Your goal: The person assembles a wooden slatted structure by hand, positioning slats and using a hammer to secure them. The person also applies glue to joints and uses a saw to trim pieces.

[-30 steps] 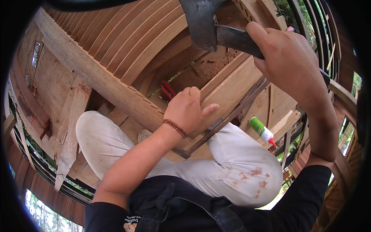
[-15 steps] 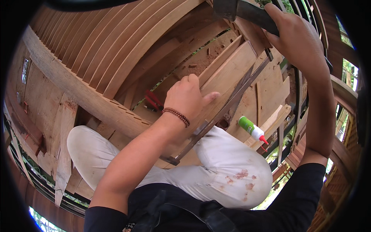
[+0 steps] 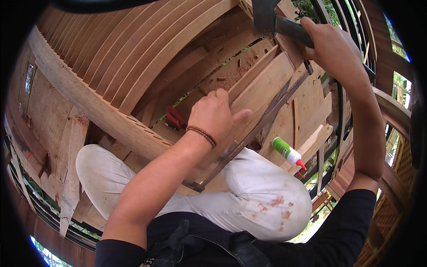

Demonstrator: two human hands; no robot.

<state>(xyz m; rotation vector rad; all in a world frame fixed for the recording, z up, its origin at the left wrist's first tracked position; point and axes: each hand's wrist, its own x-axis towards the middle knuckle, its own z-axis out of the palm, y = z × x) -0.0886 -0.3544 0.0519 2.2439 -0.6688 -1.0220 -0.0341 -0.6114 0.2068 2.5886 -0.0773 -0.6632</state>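
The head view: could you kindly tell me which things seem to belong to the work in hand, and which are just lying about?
Apparently in the work:
- dark hammer, gripped in the right hand
- wooden board, at the left hand

Apparently just lying about:
- green-and-white bottle with a red tip
- red-handled tool
- wood shavings

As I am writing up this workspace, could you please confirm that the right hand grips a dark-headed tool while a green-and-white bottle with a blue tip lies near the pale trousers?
Not quite: in the head view, the green-and-white bottle has a red tip, not a blue one. The right hand does grip a dark-headed tool, and the bottle lies near the pale trousers.
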